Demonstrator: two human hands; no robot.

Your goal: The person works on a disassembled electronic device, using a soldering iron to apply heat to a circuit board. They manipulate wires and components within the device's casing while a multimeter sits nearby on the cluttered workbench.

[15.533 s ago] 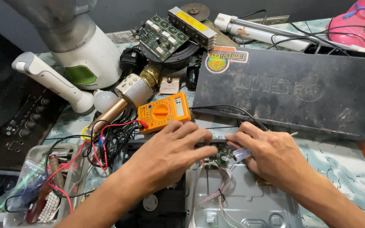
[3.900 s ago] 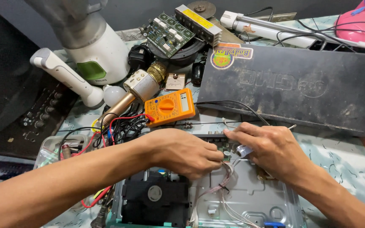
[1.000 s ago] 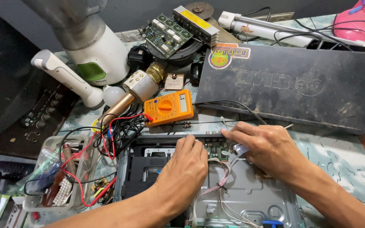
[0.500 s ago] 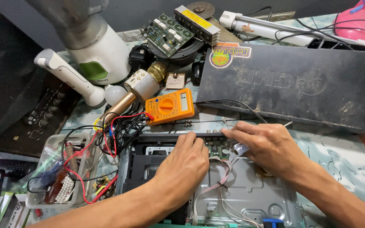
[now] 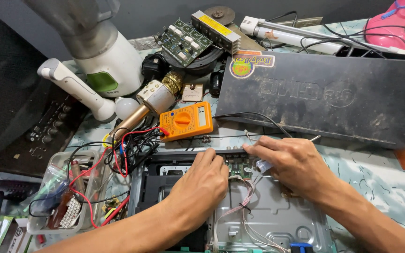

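Note:
An opened disc player chassis (image 5: 277,220) lies in front of me, with a small green circuit board (image 5: 238,165) at its back edge and ribbon wires (image 5: 240,206) trailing from it. My left hand (image 5: 198,189) rests palm down on the chassis, fingertips touching the back edge beside the board. My right hand (image 5: 291,164) grips a thin tool (image 5: 312,138) with a pale handle, and its fingertips press at the board's right side. What the tool's tip touches is hidden by my fingers.
An orange multimeter (image 5: 187,120) with red and black leads lies behind the chassis. A dusty black metal cover (image 5: 324,98) sits at the right rear. A gold microphone (image 5: 151,100), a white blender base (image 5: 111,65), circuit boards (image 5: 183,41) and a clear parts tray (image 5: 66,197) crowd the left.
My left hand has stayed on the chassis edge, shifting slightly. My right hand keeps its grip by the board. The view has barely moved.

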